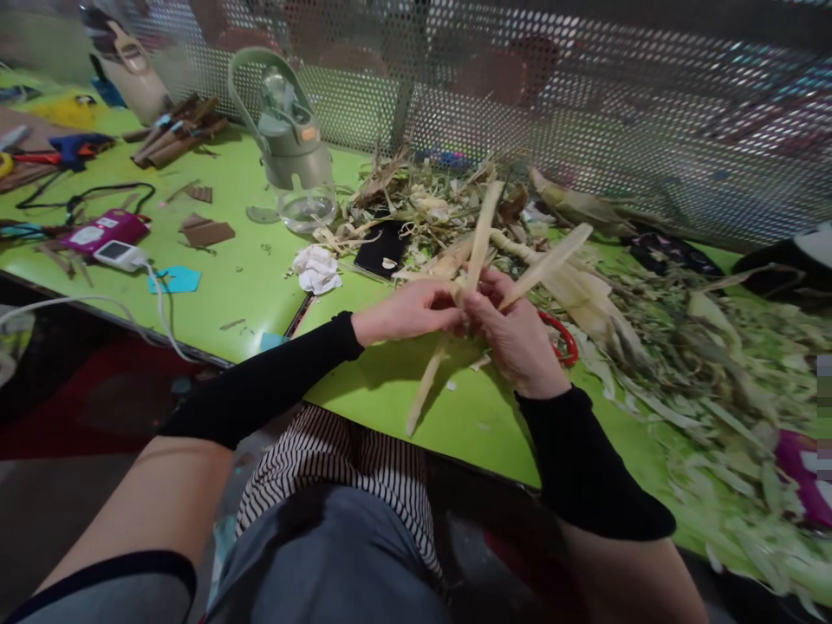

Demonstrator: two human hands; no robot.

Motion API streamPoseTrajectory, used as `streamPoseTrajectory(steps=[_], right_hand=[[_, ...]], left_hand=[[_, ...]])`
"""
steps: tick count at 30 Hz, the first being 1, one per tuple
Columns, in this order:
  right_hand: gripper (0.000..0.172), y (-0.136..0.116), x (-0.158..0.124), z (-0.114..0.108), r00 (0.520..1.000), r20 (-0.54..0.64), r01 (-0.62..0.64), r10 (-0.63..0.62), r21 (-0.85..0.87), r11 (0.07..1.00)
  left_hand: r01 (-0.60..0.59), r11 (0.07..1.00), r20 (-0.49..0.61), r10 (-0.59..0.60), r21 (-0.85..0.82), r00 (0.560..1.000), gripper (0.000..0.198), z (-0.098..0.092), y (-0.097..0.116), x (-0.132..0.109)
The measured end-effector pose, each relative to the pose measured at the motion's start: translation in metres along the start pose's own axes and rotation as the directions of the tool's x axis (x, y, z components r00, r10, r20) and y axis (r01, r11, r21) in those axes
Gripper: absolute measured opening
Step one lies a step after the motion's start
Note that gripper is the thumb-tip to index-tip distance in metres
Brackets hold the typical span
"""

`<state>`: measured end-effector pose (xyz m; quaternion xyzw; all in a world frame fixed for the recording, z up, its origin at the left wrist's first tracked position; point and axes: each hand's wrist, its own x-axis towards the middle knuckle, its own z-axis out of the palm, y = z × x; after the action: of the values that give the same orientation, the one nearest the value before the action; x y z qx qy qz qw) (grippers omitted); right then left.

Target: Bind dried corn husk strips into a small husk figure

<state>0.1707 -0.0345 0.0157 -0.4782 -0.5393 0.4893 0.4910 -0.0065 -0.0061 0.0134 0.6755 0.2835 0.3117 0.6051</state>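
Note:
Pale corn husk strips fan out from between my two hands, two pointing up and away and one hanging down toward the table edge. My left hand is closed, its thumb and fingers pinching the strips where they meet. My right hand grips the same crossing from the other side, fingers curled in. Both hands meet just above the green table. Red-handled scissors lie partly hidden behind my right wrist. The exact crossing of the strips is covered by my fingers.
A heap of dried husks spreads behind and to the right. A dark phone, crumpled tissue and green water bottle stand or lie to the left. Farther left are a purple device with a white cable and rolled brown pieces.

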Motion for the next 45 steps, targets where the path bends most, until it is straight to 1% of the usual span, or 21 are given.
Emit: streamPoseTrajectory(steps=[2, 6, 9, 12, 14, 16, 18, 21, 23, 24, 26, 28, 31, 33, 35, 36, 38, 39, 41, 43, 45], right_hand=[[0.05, 0.001, 0.0, 0.001, 0.999, -0.013, 0.032, -0.032, 0.043, 0.999], [0.04, 0.007, 0.004, 0.001, 0.987, -0.142, 0.089, -0.074, 0.102, 0.991], [0.046, 0.011, 0.008, 0.0, 0.991, -0.133, 0.03, -0.017, 0.103, 0.994], [0.054, 0.009, 0.008, -0.002, 0.994, -0.086, -0.064, 0.072, 0.084, 0.994], [0.057, 0.006, 0.006, -0.002, 0.992, -0.037, -0.123, 0.123, 0.003, 0.992], [0.055, 0.003, 0.002, -0.001, 0.991, 0.01, -0.129, 0.133, -0.16, 0.979], [0.046, 0.003, -0.001, 0.001, 0.994, 0.061, -0.065, 0.088, -0.316, 0.947], [0.032, 0.007, -0.004, 0.003, 0.991, 0.135, 0.082, -0.025, -0.437, 0.896], [0.024, 0.009, -0.006, 0.003, 0.977, 0.19, 0.192, -0.1, -0.563, 0.804], [0.023, 0.009, -0.007, 0.002, 0.965, 0.217, 0.253, -0.144, -0.647, 0.719], [0.024, 0.007, -0.009, -0.001, 0.931, 0.29, 0.365, -0.224, -0.787, 0.498], [0.026, 0.002, -0.011, -0.006, 0.89, 0.363, 0.44, -0.276, -0.844, 0.307], [0.031, -0.01, -0.013, -0.014, 0.847, 0.409, 0.48, -0.34, -0.863, 0.156], [0.033, -0.017, -0.012, -0.018, 0.83, 0.399, 0.478, -0.389, -0.869, 0.128], [0.033, -0.021, -0.01, -0.02, 0.829, 0.388, 0.494, -0.402, -0.845, 0.203], [0.032, -0.021, -0.009, -0.021, 0.843, 0.375, 0.498, -0.385, -0.815, 0.297], [0.028, -0.021, -0.005, -0.022, 0.895, 0.322, 0.444, -0.308, -0.695, 0.565], [0.026, -0.02, -0.004, -0.022, 0.925, 0.289, 0.375, -0.245, -0.606, 0.701], [0.028, -0.019, -0.003, -0.023, 0.962, 0.254, 0.2, -0.098, -0.414, 0.888], [0.034, -0.021, -0.003, -0.023, 0.961, 0.276, 0.058, 0.024, -0.286, 0.956], [0.038, -0.024, -0.004, -0.022, 0.944, 0.315, -0.021, 0.098, -0.238, 0.971]], left_hand=[[0.001, 0.997, 0.022, 0.0, -0.073, 1.0, 0.01, 0.003, -0.003, 0.001], [0.0, 0.986, -0.036, -0.006, -0.168, 0.999, 0.017, 0.002, -0.007, 0.004], [0.045, 0.993, -0.028, -0.048, -0.105, 0.998, 0.012, -0.002, -0.005, 0.005], [0.126, 0.981, -0.117, -0.144, -0.15, 0.983, 0.015, -0.003, -0.003, 0.006], [0.134, 0.946, -0.222, -0.204, -0.295, 0.953, 0.016, -0.004, -0.002, 0.007], [0.1, 0.904, -0.29, -0.236, -0.416, 0.928, 0.016, -0.004, -0.001, 0.008], [0.073, 0.887, -0.283, -0.222, -0.456, 0.933, 0.012, -0.004, -0.001, 0.008], [0.038, 0.926, -0.257, -0.144, -0.376, 0.956, 0.008, -0.004, -0.005, 0.008], [0.006, 0.967, -0.313, -0.088, -0.253, 0.946, 0.013, -0.005, -0.009, 0.009], [0.008, 0.984, -0.343, -0.068, -0.175, 0.937, 0.014, -0.006, -0.011, 0.009], [0.043, 0.999, -0.373, -0.042, -0.006, 0.927, 0.013, -0.008, -0.014, 0.01], [0.066, 0.983, -0.362, 0.0, 0.172, 0.932, 0.011, -0.011, -0.014, 0.01], [0.048, 0.942, -0.264, 0.044, 0.332, 0.963, 0.008, -0.015, -0.01, 0.007], [0.042, 0.951, -0.129, -0.002, 0.307, 0.992, 0.007, -0.017, -0.005, 0.004], [0.05, 0.977, 0.024, -0.056, 0.205, 0.998, 0.01, -0.019, -0.001, 0.001], [0.058, 0.988, 0.081, -0.07, 0.144, 0.994, 0.011, -0.019, 0.001, 0.0], [0.076, 0.997, 0.142, -0.079, 0.027, 0.987, 0.011, -0.019, 0.004, -0.002], [0.084, 0.996, 0.151, -0.079, -0.026, 0.985, 0.011, -0.018, 0.005, -0.002], [0.101, 0.989, 0.155, -0.083, -0.111, 0.984, 0.01, -0.016, 0.006, -0.003], [0.121, 0.977, 0.157, -0.093, -0.175, 0.983, 0.013, -0.013, 0.007, -0.003], [0.139, 0.965, 0.141, -0.109, -0.224, 0.984, 0.016, -0.011, 0.008, -0.005]])
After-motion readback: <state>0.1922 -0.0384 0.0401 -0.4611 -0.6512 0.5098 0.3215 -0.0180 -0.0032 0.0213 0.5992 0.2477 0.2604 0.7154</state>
